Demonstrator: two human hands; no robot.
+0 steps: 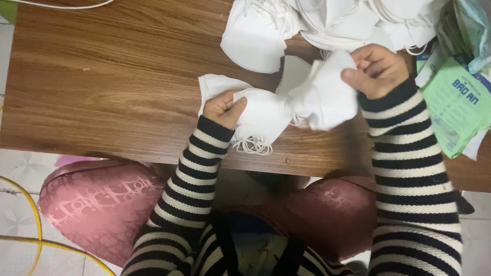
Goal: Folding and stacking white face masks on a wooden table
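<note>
Both forearms in black-and-cream striped knit sleeves reach up over the edge of the brown wood-grain table (112, 76). The left hand (223, 109) curls closed, thumb pinching a small stack of white folded fabric face masks (255, 115) lying on the table near its front edge. The right hand (377, 69), fingers bent, grips a single white mask (327, 97) lifted beside the stack. The large heap of white masks (317, 20) behind is cut off by the top edge; the green printed packets (458, 105) run off at the right.
</note>
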